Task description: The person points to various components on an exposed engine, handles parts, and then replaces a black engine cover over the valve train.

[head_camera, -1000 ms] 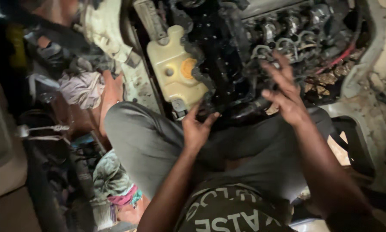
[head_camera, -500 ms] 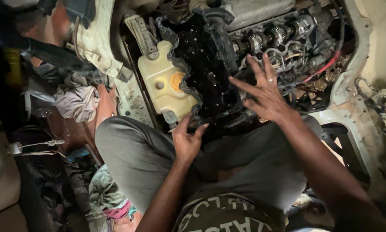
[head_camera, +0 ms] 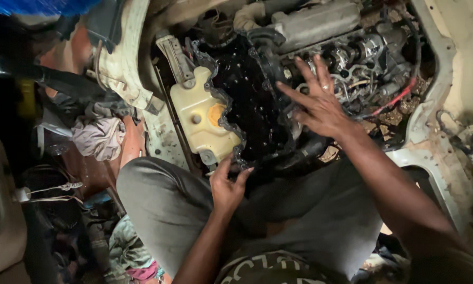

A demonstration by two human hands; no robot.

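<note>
We see a cream reservoir tank [head_camera: 202, 118] at the engine bay's left edge. Our left hand [head_camera: 227, 185] pinches the near edge of the oily black cover [head_camera: 249, 102] beside it. Our right hand [head_camera: 316, 102], fingers spread, presses its far side.

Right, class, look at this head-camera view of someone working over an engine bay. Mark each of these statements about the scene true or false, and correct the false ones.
1. The left hand grips the near edge of the black oily engine cover. True.
2. The right hand is clenched in a fist. False: its fingers are spread open, resting at the cover's right side.
3. A cream plastic reservoir with an orange cap sits left of the cover. True.
4. The right hand holds a spanner. False: no tool shows in either hand.
5. A red cable runs through the engine parts to the right. True.
</note>
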